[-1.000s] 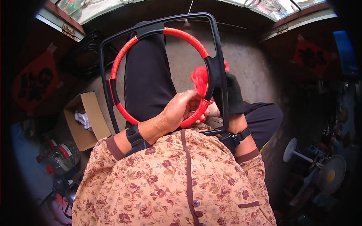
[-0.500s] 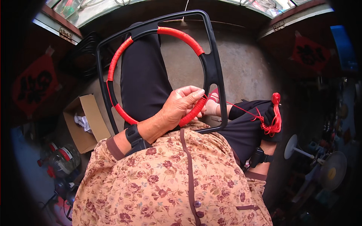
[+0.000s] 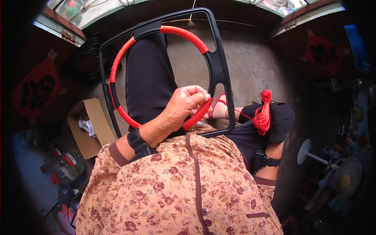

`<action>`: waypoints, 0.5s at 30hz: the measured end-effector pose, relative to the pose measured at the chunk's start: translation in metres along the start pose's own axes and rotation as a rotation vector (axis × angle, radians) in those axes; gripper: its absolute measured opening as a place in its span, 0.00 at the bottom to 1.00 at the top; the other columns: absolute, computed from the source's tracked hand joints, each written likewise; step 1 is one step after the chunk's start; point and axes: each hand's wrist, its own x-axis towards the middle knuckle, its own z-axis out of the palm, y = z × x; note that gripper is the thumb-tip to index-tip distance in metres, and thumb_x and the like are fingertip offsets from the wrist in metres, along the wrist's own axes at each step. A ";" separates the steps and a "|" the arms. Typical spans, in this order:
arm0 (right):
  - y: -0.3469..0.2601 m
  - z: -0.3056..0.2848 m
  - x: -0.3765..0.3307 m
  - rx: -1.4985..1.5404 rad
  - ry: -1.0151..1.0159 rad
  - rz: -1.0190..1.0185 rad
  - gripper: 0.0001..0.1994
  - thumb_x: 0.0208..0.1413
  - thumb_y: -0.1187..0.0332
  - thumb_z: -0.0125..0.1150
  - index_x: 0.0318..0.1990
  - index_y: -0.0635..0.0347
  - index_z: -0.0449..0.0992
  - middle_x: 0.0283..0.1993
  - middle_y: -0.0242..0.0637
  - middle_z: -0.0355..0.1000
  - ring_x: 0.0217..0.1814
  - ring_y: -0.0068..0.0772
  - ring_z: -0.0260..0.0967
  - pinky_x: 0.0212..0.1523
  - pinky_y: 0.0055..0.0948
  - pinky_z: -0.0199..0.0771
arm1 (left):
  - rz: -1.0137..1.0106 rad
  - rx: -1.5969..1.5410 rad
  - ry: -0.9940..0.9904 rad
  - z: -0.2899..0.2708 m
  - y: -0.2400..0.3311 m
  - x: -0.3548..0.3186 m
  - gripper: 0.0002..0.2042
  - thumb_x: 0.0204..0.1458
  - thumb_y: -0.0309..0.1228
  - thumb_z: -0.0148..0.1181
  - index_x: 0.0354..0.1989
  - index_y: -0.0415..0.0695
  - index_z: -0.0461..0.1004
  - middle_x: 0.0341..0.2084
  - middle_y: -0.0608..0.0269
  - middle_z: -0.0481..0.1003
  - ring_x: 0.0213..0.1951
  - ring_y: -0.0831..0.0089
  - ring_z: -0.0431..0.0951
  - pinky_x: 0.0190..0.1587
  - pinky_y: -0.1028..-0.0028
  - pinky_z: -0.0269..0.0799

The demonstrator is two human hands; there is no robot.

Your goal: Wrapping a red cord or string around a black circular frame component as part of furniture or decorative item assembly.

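Observation:
A black rectangular frame [image 3: 221,58] with a ring inside it rests over my lap. Red cord [image 3: 184,34] is wound tightly round several stretches of the ring. My left hand [image 3: 187,102] is closed round the ring's near right part, thumb and fingertip pinching the cord where the winding ends. From there a single strand runs right to a looped bundle of red cord [image 3: 261,116]. My right hand [image 3: 279,119], which looks covered by a black glove, is at the bundle and seems to grip it; dark trousers behind blur its fingers.
An open cardboard box [image 3: 100,127] with white cloth inside stands at the left, near large clear plastic bottles [image 3: 70,164]. Stacked black frames [image 3: 88,58] lie at the far left. A white fan [image 3: 346,178] is at the right. Ahead is concrete floor [image 3: 246,58].
The cord bundle and my right hand have come left, toward the frame, and the strand hangs slacker. The frame has shifted slightly left and up; my left hand keeps its pinch.

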 end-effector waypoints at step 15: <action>0.027 0.135 0.031 -0.089 -0.606 0.072 0.30 0.44 0.61 0.69 0.53 0.64 0.66 0.45 0.32 0.70 0.48 0.22 0.66 0.50 0.25 0.67 | 0.332 0.111 -0.091 0.016 -0.009 -0.011 0.12 0.50 0.25 0.61 0.42 0.37 0.71 0.35 0.66 0.75 0.38 0.83 0.73 0.40 0.79 0.71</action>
